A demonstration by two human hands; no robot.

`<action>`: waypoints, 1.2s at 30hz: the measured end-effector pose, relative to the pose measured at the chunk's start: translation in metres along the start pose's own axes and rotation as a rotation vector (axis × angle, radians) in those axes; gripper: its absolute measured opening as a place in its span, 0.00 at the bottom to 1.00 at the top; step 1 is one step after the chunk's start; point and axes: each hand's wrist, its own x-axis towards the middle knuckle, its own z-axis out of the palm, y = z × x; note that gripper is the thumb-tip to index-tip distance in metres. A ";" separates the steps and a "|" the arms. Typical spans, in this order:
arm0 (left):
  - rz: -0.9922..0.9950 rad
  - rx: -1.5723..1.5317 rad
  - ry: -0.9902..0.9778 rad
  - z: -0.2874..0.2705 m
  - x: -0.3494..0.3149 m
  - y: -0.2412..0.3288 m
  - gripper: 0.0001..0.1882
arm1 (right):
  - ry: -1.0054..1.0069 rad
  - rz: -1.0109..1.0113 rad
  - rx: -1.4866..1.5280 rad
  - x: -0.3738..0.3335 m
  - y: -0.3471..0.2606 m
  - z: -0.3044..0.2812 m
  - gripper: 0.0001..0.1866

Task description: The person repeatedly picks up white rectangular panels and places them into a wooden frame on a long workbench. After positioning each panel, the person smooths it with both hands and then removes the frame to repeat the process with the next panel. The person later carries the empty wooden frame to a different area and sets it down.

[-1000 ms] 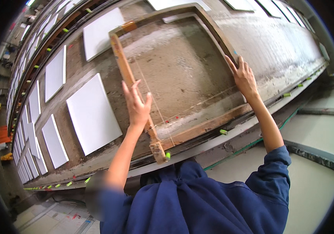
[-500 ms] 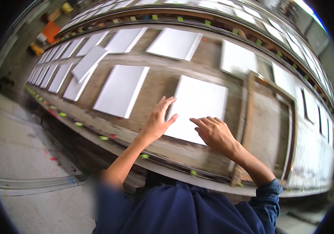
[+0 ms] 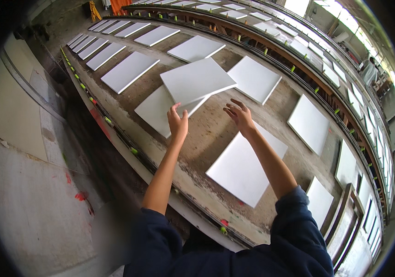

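My left hand (image 3: 178, 123) hovers at the right edge of a flat white panel (image 3: 153, 111) on the long table, fingers curved and apart. Across that panel lies a second white panel (image 3: 197, 79), turned askew, its right corner over the edge of a neighbouring panel (image 3: 255, 79). Just right of the askew panel, my right hand (image 3: 240, 116) is raised with bent, spread fingers and nothing between them. Beneath my right forearm another white panel (image 3: 248, 166) lies partly hidden. I cannot tell whether my left fingertips touch the panels.
Rows of similar white panels (image 3: 130, 71) run along the stained table (image 3: 206, 134). Its near edge carries a dark rail with small green clips (image 3: 134, 151). A wooden frame (image 3: 345, 221) lies at the lower right. Behind stands another table with panels (image 3: 266, 28); a person (image 3: 369, 71) is far right.
The view has turned left. Both hands have moved left, from over one white panel to beside the askew panel. The wooden frame now appears farther to the lower right.
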 end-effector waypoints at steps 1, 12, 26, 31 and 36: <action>-0.026 0.066 -0.030 0.001 0.016 -0.011 0.24 | 0.026 0.038 0.077 0.026 0.011 0.007 0.31; -0.374 0.426 0.065 0.058 0.079 -0.019 0.40 | 0.692 -0.038 -0.439 0.146 0.068 0.055 0.37; -0.031 -0.471 -0.262 0.028 -0.009 0.110 0.37 | 0.409 -0.357 -0.155 -0.149 -0.163 -0.051 0.35; 0.083 -0.598 -1.077 0.065 -0.110 0.193 0.32 | 0.535 -0.343 -0.186 -0.323 -0.201 -0.131 0.34; 0.141 -0.581 -1.371 0.121 -0.267 0.273 0.32 | 0.720 -0.415 -0.219 -0.470 -0.218 -0.217 0.32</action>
